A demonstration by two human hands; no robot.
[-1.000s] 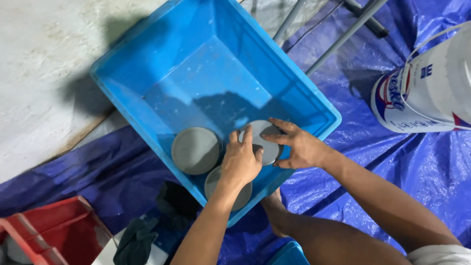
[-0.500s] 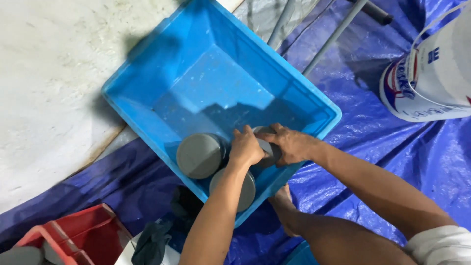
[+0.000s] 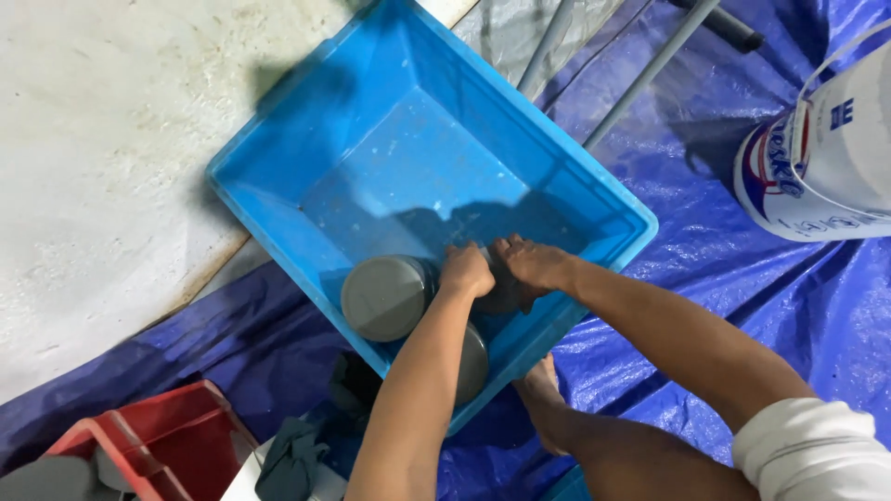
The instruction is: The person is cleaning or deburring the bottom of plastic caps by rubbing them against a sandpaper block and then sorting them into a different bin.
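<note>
- left hand (image 3: 466, 271) curled tight, knuckles up, gripping a grey round piece (image 3: 501, 288) down in the near corner of the blue tub (image 3: 278, 199)
- right hand (image 3: 531, 263) clamped on the same piece from the other side, fingers folded over it; both hands touching each other
- the piece itself mostly hidden under the hands, shape can't be made out
- grey cap (image 3: 383, 297) lies flat just left of the left hand, inside the tub, touching the tub's near wall
- second grey cap (image 3: 471, 362) sits under the left forearm, partly hidden, against the same wall
- tub floor looks wet, shallow water with glare; tub sits skewed, one corner toward the person
- bare foot (image 3: 541, 385) on the blue tarp (image 3: 742, 278) just outside the tub's near edge
- tarp wrinkled, covers the ground right and below; pale stained concrete floor (image 3: 102, 139) upper left
- white bucket (image 3: 826, 148) with wire handle at right edge, well apart from the tub
- two grey metal pipes (image 3: 640, 79) cross the tarp beyond the tub's far side
- red crate (image 3: 176, 441) bottom left, dark rag (image 3: 292, 459) beside it
</note>
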